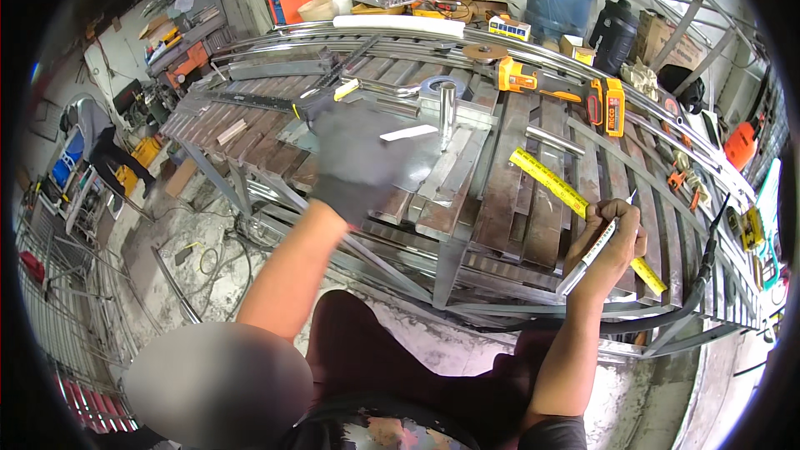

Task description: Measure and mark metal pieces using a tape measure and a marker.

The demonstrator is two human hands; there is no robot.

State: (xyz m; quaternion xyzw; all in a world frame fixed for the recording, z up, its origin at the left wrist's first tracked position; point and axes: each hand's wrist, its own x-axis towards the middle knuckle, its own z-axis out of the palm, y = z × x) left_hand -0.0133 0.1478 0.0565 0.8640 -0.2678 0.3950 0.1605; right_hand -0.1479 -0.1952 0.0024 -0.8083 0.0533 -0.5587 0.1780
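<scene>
My left hand wears a dark grey glove and is blurred over the steel work table. A short flat metal strip sticks out at its fingers; whether the hand grips it I cannot tell. Just beyond stands an upright steel tube on a square block. My right hand is bare and holds a white marker. It also pinches a yellow tape measure blade that lies slantwise across the table slats.
An orange cordless angle grinder lies at the back of the table with a loose grinding disc. Small hand tools lie along the right rail. A black hose hangs below the front edge. Another person stands far left.
</scene>
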